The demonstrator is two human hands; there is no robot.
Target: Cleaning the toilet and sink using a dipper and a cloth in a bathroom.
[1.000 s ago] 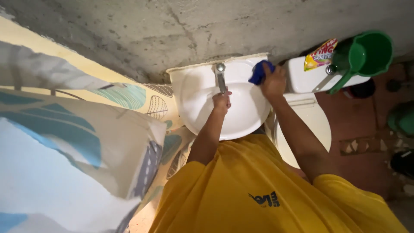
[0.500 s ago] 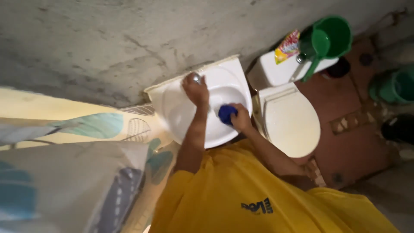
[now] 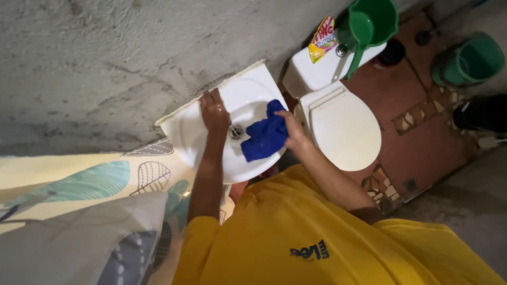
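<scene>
Gripped in the right hand [image 3: 293, 134], one blue cloth [image 3: 265, 137] lies inside the single white sink [image 3: 193, 138] beside the drain; the left hand [image 3: 214, 112] covers what seems the tap, grip unclear. One toilet [image 3: 343, 126] adjoins.

Over by the rough grey concrete wall [image 3: 105, 58] sits a white toilet [image 3: 343, 126], lid down. On its cistern [image 3: 311, 74] rest a yellow and red sachet [image 3: 321, 39] and a green dipper [image 3: 369, 24], handle hanging down. A green bucket [image 3: 467, 58] stands on the reddish tiled floor [image 3: 417, 132]. A leaf-patterned curtain [image 3: 79, 184] hangs at left.
</scene>
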